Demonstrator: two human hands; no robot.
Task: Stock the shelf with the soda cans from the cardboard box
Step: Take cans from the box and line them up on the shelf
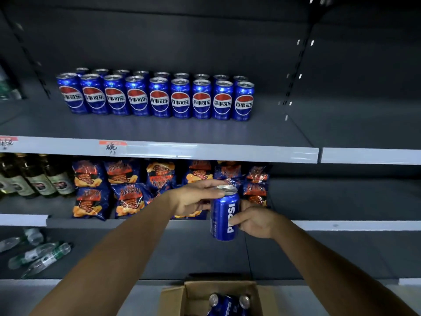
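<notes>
Blue soda can point(225, 214), long axis upright, held by right grip point(255, 221) curled round its body and left grip point(193, 197) at its rim, below the shelf point(262, 131) gap right of the row of cans point(157, 98)

A single head-worn wide-angle view is given; the shelf point(159, 151) is faced head-on from close by, tilted downward; both forearms are seen reaching forward from below; the box point(196, 293) is cut by the lower edge.
</notes>
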